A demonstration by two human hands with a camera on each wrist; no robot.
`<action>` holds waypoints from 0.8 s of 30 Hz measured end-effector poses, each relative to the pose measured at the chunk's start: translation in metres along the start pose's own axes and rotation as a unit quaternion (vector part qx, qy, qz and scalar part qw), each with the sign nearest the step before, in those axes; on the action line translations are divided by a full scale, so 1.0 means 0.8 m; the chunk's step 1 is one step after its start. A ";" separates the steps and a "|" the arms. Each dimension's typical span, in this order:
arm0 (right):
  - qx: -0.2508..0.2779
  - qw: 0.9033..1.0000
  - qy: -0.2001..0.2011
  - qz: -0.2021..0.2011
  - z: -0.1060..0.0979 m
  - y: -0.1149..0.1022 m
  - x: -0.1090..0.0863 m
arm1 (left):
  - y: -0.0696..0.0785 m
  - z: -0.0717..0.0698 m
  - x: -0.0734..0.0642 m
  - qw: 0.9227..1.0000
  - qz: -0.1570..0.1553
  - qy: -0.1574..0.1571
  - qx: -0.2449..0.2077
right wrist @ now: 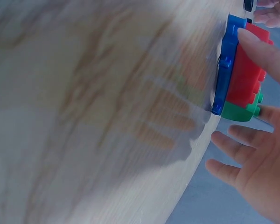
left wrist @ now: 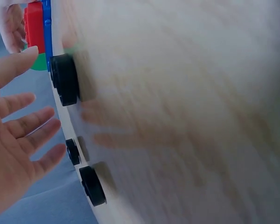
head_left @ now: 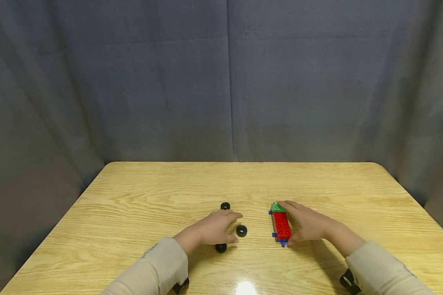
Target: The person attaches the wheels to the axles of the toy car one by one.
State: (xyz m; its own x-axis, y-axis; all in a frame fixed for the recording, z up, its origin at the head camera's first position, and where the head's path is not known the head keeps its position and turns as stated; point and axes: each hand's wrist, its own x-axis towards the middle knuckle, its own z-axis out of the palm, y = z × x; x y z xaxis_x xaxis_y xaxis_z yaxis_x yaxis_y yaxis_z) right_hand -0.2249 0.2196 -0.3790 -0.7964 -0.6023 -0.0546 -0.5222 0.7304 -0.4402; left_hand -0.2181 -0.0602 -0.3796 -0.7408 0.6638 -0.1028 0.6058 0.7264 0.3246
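Note:
A small toy car body (head_left: 282, 225) lies lengthwise on the table, with a red studded brick (right wrist: 245, 70) and a green brick (right wrist: 237, 112) on a blue base (right wrist: 226, 65). My right hand (head_left: 310, 221) spans its right side, thumb by the near end and index finger by the green end, the other fingers spread. To the left, my left hand (head_left: 218, 227) hovers with fingers apart, holding nothing, among black toy wheels. One wheel (head_left: 241, 230) sits just past its fingertips, another (head_left: 225, 205) beyond the hand, and a third (head_left: 220, 248) below the thumb, partly covered.
The light wood table (head_left: 162, 184) has rounded far corners. Grey curtain (head_left: 170, 90) hangs behind it and along both sides. Dark straps (head_left: 181, 286) show at the wrists under the sleeves. Light glares off the tabletop near the front.

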 end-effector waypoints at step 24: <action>0.001 1.000 -0.007 -0.002 0.003 -0.001 0.004 | 0.002 0.008 0.014 0.999 0.033 -0.014 -0.002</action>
State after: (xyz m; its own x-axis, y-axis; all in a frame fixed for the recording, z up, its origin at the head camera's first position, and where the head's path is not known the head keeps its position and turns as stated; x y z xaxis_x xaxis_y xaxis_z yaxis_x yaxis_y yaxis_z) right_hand -0.2266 0.2164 -0.3809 -0.7906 -0.6089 -0.0652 -0.5243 0.7281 -0.4416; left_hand -0.2234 -0.0510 -0.3866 -0.6907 0.7150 -0.1077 0.6516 0.6800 0.3361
